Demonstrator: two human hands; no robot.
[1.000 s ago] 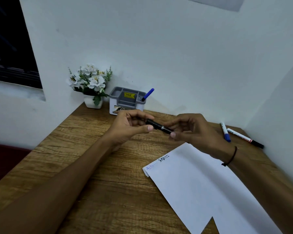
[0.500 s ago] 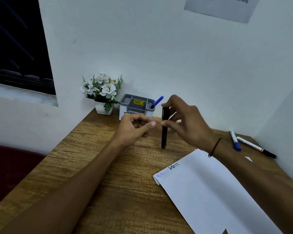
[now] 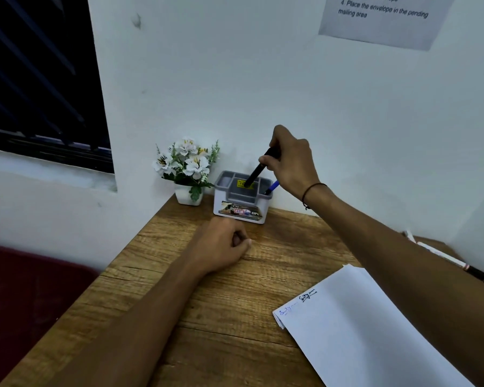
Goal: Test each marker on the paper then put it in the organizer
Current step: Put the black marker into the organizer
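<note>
The person's right hand (image 3: 289, 160) is pinching a black marker (image 3: 256, 171) by its upper end, fingers closed around it, and is holding it tilted over the grey organizer (image 3: 242, 198) at the far edge of the wooden desk (image 3: 221, 317). The marker's lower tip is hanging just above the rim, over the middle compartments; whether it is touching the tray I cannot tell. A blue marker (image 3: 272, 187) is already standing in the right-hand compartment. The left hand (image 3: 224, 245) is resting on the desk, near the organizer, loosely curled and holding nothing that I can see.

The paper (image 3: 375, 331) is lying to the near right with two scribbles on its corner, and another marker (image 3: 456, 261) is waiting at the far right.

The risk, as I judge it, lies in the slant: the tip may catch a divider or land in a shallow tray, and the marker could tip out toward the flower pot (image 3: 189, 192) just left. The organizer looks light, so a push might slide it.
</note>
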